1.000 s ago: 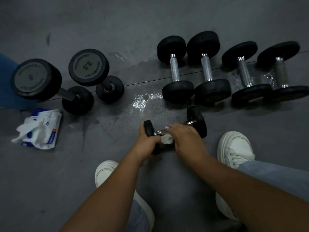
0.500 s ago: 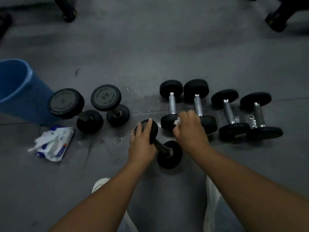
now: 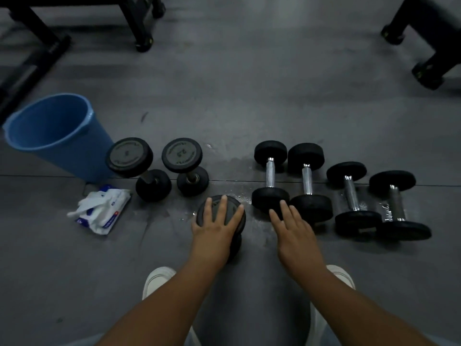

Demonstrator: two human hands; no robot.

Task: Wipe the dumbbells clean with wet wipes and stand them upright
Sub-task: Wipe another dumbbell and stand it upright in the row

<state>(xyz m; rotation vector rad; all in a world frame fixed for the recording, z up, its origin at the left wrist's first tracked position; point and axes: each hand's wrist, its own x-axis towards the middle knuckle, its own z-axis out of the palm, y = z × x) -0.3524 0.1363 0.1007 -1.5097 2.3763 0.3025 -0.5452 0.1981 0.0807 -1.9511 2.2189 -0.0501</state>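
Has stood the small dumbbell (image 3: 233, 208) on end at centre, tilted half a second ago. Lays left hand (image 3: 214, 228) flat on its top disc, fingers straight and spread, no longer curled. Holds right hand (image 3: 294, 231) released at 3 o'clock of it, fingertips overlapping near head of a lying dumbbell (image 3: 270, 176); cannot tell whether touching. Leaves three more lying dumbbells (image 3: 354, 193) toward 3 o'clock, two upright dumbbells (image 3: 181, 154) at 11, wipes pack (image 3: 102, 211) and blue bucket (image 3: 50, 136) at 9 to 10.
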